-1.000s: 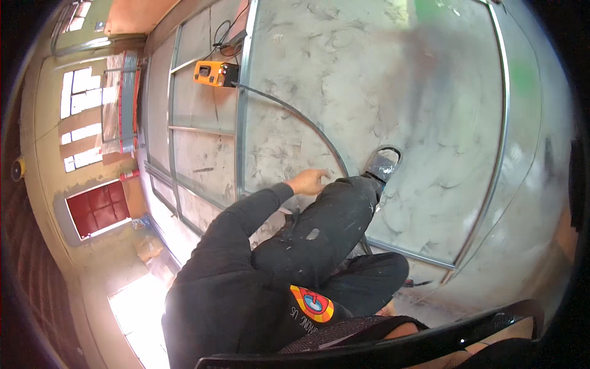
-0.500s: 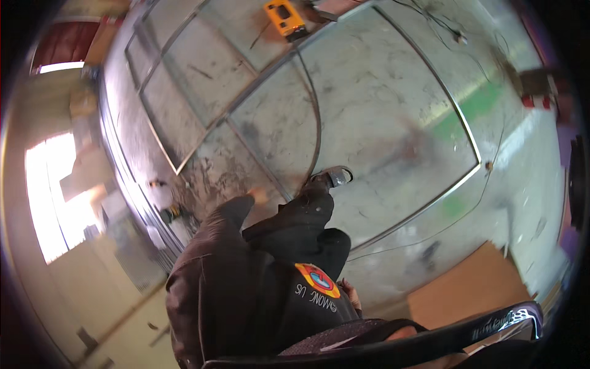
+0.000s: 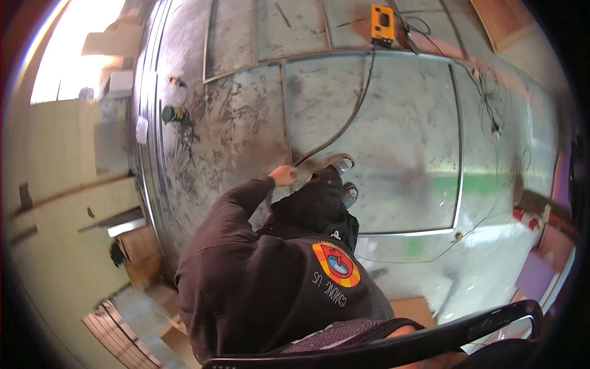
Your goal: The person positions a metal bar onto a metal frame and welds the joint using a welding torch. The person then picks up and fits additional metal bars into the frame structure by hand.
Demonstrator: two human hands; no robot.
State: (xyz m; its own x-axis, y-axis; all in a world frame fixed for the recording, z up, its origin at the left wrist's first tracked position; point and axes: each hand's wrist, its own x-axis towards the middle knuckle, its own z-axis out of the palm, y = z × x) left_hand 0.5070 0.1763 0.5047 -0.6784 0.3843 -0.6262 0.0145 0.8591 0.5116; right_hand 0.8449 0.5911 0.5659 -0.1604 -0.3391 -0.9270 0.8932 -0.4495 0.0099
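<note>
My left hand [image 3: 284, 176] reaches down in front of my left leg, its fingers closed round a thick dark cable [image 3: 344, 130]. The cable curves across the floor from a yellow box-shaped machine [image 3: 382, 26] at the far side. A short loop of it seems to hang below the hand, partly hidden by my sleeve. Under and around my feet lies a rectangular frame of thin metal bars [image 3: 460, 123], with a crossbar close to the hand. One shoe [image 3: 343, 164] rests inside the frame. My right hand is out of view, behind my torso.
Long metal profiles [image 3: 147, 123] run along the left, with a dark green tool [image 3: 174, 114] beside them. Thin black cables [image 3: 488, 104] tangle at the far right. A sheet of cardboard [image 3: 413, 309] lies near me on the right. More metal framing [image 3: 254, 31] stretches beyond.
My view has turned, so the frame now lies squarer. My left arm has extended and its hand now shows clearly on the cable. The right hand, glimpsed by my torso before, has gone from sight.
</note>
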